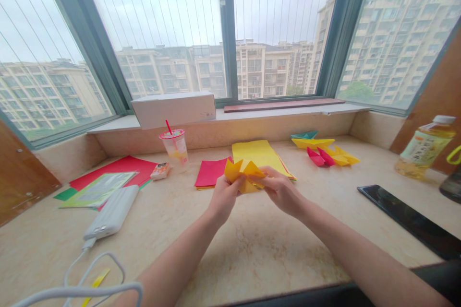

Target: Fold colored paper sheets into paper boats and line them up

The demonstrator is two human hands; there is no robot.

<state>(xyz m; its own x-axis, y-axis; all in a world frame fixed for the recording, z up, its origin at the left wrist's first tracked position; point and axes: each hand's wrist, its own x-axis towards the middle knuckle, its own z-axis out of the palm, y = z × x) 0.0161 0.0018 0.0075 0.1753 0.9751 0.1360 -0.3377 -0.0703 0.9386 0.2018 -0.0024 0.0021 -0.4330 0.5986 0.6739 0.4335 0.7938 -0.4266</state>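
Note:
A partly folded piece of orange-yellow origami paper is held up over the counter between both hands. Its two upper flaps stand up as points. My left hand pinches its left side, thumb in front. On the right side, my right hand grips it between thumb and fingers; some fingertips are hidden behind the paper. Just beyond the hands lie a stack of red square paper and a stack of yellow paper. Folded paper boats stand at the back right: a yellow one, a teal one, with red and orange-yellow folded pieces in front.
A plastic cup with a straw stands at the back left, near a small orange packet. Red sheets, a white power bank and its cable lie left. A phone and a drink bottle are at right.

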